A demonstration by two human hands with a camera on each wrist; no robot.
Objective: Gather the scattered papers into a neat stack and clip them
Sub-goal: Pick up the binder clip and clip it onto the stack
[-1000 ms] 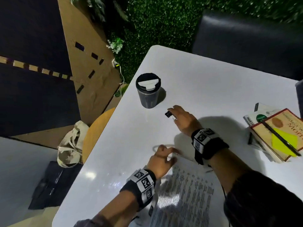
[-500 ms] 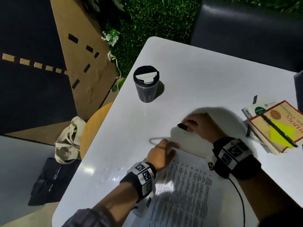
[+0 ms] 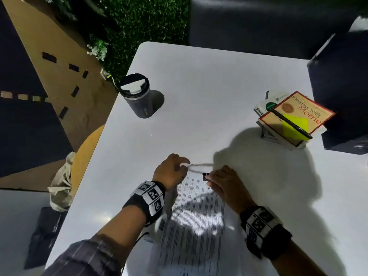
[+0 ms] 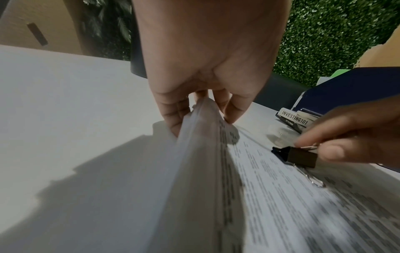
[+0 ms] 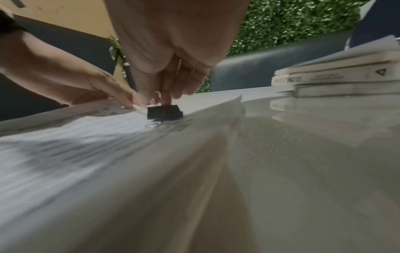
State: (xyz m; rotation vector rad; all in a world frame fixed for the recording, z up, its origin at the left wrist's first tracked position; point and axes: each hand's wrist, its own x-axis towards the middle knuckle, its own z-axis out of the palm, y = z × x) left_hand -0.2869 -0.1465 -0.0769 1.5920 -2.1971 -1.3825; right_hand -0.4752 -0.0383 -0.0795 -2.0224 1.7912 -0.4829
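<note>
A stack of printed papers (image 3: pixel 196 222) lies on the white table (image 3: pixel 209 80), close to my body. My left hand (image 3: pixel 171 170) pinches the stack's far left corner and lifts it off the table; the raised sheets (image 4: pixel 201 137) fan out in the left wrist view. My right hand (image 3: pixel 223 183) holds a black binder clip (image 3: pixel 205 175) by its wire handle at the papers' far edge. The clip (image 4: pixel 296 156) sits low over the top sheet, its other wire handle lying on the paper. In the right wrist view the clip (image 5: pixel 164 111) is under my fingertips.
A dark travel cup (image 3: pixel 137 96) with a white lid tab stands at the table's left edge. Several stacked books (image 3: pixel 288 116) with a pen and yellow note on top lie at the right. A dark box (image 3: pixel 344 92) stands beyond them.
My right hand carried the binder clip from near the cup back to the papers' far edge. My left hand kept its hold on the paper corner.
</note>
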